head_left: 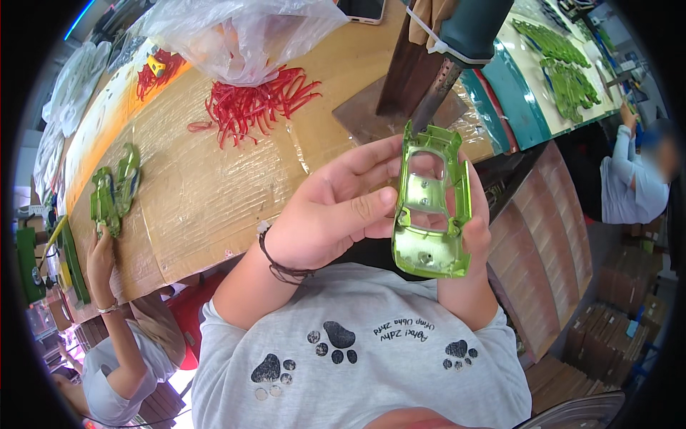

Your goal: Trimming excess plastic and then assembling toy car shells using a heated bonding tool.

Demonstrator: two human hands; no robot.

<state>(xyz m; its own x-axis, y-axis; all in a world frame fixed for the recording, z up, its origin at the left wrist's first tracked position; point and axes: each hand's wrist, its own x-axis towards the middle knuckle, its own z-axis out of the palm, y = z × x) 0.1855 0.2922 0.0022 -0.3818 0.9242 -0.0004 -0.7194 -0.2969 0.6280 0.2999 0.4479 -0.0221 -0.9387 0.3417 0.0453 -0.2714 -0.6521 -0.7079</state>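
Note:
A shiny green toy car body shell [429, 204] is held up in front of my chest, its hollow inner side toward me. My left hand [321, 207] grips its left edge, the thumb pressed near the window opening. Around its right side curl the fingers of my right hand [476, 222], partly hidden behind the shell. Just above the shell's far end points the flat metal nozzle of a dark green tool [471, 32], which looks like a hot-air gun. Whether nozzle and shell touch, I cannot tell.
The tool is tied to a brown metal stand [400, 86]. Red strips [250, 104] lie under a clear plastic bag [243, 32] on the taped cardboard tabletop [193, 207]. At left, a co-worker's hand [101, 247] touches green shells [114, 189]. More green parts [564, 79] lie far right.

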